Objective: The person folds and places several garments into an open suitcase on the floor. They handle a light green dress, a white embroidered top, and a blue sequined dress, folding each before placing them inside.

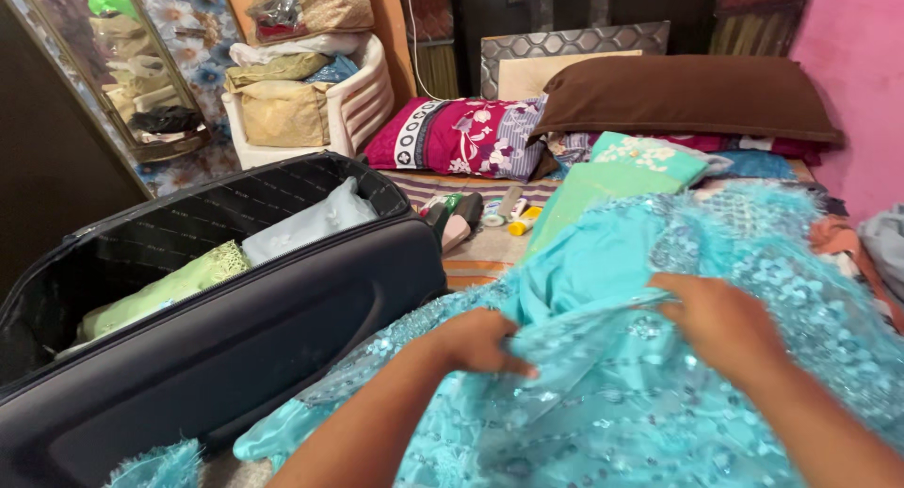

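The left hand (480,342) is closed in a pinch on a fold of the turquoise sequined garment (659,356), fingers curled down into the cloth, while the right hand (720,323) lies on top with its fingers bent over a raised ridge of the same fabric, gripping it. The garment is spread across the bed (490,253) right in front of the person, its plain lining showing just above the hands and its beaded net overlay trailing toward the lower left. It looks soft and limp, light but weighed a little by the sequins, and likely to snag or slip through the fingers; a hold on gathered folds or along an edge seems safer than on the loose net. To the left stands an open black suitcase (282,347) with pale green and grey folded clothes inside. Beyond lie a folded mint cloth (612,182), small toiletry bottles (513,215), a magenta pillow (452,135) and a brown pillow (687,93).
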